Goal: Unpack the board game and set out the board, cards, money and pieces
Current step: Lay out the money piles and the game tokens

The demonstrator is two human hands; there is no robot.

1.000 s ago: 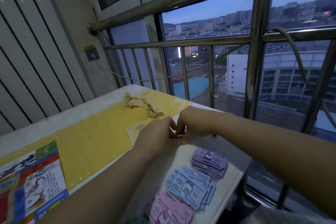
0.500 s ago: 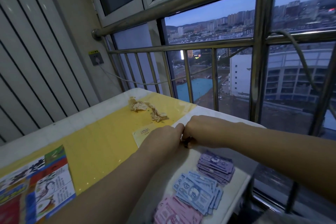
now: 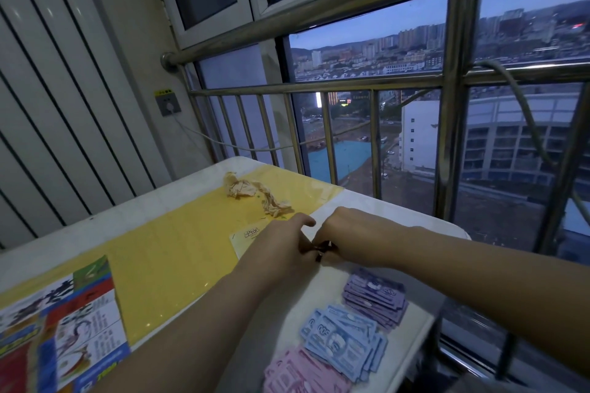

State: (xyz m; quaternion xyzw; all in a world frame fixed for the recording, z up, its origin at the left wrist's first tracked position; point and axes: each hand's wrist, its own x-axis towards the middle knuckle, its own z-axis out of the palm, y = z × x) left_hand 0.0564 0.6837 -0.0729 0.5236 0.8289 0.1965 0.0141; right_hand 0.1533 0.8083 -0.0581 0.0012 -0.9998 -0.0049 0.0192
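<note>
At the centre of the frame, the left hand [image 3: 281, 249] and the right hand [image 3: 346, 238] are brought together over the white bench [image 3: 376, 210], both curled closed on a small dark object [image 3: 321, 250] that is pinched between their fingertips; what it is cannot be told. Three piles of money are laid at the lower right: purple notes [image 3: 376, 300], blue notes [image 3: 343, 340] and pink notes [image 3: 303, 375]. The yellow board [image 3: 153, 252] is spread at the left, with crumpled paper [image 3: 252, 193] lying on it.

Dusk light, steel railing [image 3: 367, 86] across windows at twelve o'clock, ribbed wall panel [image 3: 48, 112] at nine, white table [image 3: 383, 210] below centre
</note>
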